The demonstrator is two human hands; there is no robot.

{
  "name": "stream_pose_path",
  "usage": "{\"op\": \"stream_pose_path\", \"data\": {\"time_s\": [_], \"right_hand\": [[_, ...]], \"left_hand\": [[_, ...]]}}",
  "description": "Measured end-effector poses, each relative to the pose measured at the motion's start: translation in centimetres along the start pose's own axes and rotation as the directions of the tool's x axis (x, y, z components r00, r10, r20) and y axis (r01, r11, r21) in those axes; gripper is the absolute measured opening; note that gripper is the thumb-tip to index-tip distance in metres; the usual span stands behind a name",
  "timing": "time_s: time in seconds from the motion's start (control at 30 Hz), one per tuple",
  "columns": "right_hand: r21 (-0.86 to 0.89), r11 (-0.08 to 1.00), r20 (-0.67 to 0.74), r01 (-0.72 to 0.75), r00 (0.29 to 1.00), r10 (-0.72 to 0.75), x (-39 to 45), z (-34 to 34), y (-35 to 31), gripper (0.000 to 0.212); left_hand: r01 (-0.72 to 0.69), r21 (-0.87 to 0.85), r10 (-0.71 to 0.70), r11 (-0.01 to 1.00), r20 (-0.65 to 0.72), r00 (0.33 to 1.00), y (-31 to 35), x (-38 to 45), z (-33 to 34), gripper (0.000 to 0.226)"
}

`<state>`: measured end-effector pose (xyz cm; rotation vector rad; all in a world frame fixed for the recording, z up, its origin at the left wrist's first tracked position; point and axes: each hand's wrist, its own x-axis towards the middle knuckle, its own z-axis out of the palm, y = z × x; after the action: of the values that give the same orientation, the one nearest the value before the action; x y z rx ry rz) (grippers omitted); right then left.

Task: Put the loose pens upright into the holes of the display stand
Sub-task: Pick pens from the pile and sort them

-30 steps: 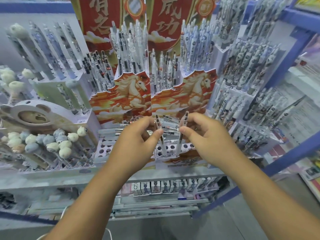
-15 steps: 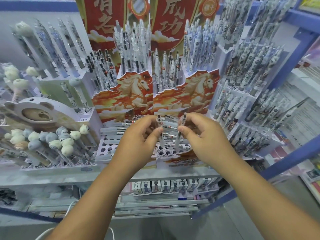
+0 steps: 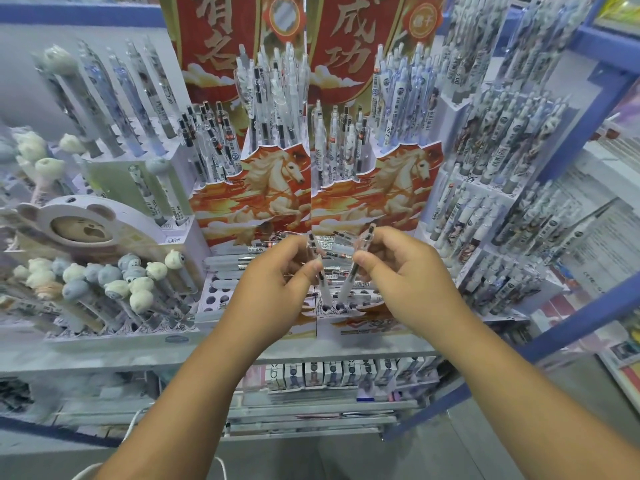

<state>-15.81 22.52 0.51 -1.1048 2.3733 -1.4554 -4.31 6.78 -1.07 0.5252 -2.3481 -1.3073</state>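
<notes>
Shelving [image 3: 138, 351] carries the red-and-gold display stand [image 3: 346, 202] with horse artwork, its upper tiers packed with upright pens. At the stand's front edge lies a low tier of round holes [image 3: 221, 299], and loose pens [image 3: 242, 261] lie flat along its back edge. Over the middle of that front tier, the left hand [image 3: 273, 289] pinches a clear pen [image 3: 320, 271] between thumb and fingers, its lower end down at a hole. Just beside it, the right hand [image 3: 405, 275] pinches a second clear pen [image 3: 358, 261], tilted, tip near the holes.
</notes>
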Motion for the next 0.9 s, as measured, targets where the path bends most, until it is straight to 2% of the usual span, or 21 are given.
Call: {"op": "stream_pose_path", "data": {"time_s": [0.1, 0.27, 0.33, 0.37, 0.5, 0.63, 0.8, 0.9], "right_hand": [[0.023, 0.998, -0.018, -0.060, 0.998, 0.060, 0.2, -0.3, 0.5, 0.009], [0.001, 0.996, 0.010, -0.086, 0.996, 0.086, 0.1, 0.0, 0.9, 0.016], [-0.040, 0.998, 0.036, -0.058, 0.998, 0.059, 0.0, 0.2, 0.9, 0.024], [-0.062, 0.997, 0.059, -0.045, 0.997, 0.049, 0.0, 0.4, 1.0, 0.023], [-0.210, 0.978, 0.177, -0.004, 0.983, 0.042, 0.2, 1.1, 1.3, 0.011], [-0.332, 0.943, 0.246, 0.039, 0.968, 0.046, 0.3, 1.4, 1.1, 0.015], [-0.435, 0.899, 0.263, 0.051, 0.962, 0.072, 0.6, 1.3, 0.8, 0.021], [-0.472, 0.879, 0.274, 0.073, 0.959, 0.068, 0.5, 1.1, 0.8, 0.021]], "left_hand": [[0.024, -0.018, -0.025, 1.000, -0.022, 0.999, -0.1, 0.3, -0.1, 0.026], [-0.002, 0.026, 0.003, 1.000, -0.008, 1.000, -0.5, 0.5, -0.1, 0.017], [-0.036, 0.043, 0.035, 0.998, 0.018, 0.999, -0.8, 0.3, 0.0, 0.014], [-0.058, 0.060, 0.056, 0.997, 0.038, 0.998, -1.0, 0.2, 0.0, 0.020], [-0.128, 0.212, 0.109, 0.969, 0.100, 0.989, -1.3, -0.3, 0.2, 0.033], [-0.132, 0.292, 0.106, 0.947, 0.104, 0.989, -1.5, -0.1, 0.3, 0.012], [-0.142, 0.334, 0.094, 0.932, 0.155, 0.983, -1.0, 0.6, 0.1, 0.011], [-0.240, 0.379, 0.181, 0.893, 0.186, 0.966, -0.7, 0.1, -0.3, 0.010]]}}
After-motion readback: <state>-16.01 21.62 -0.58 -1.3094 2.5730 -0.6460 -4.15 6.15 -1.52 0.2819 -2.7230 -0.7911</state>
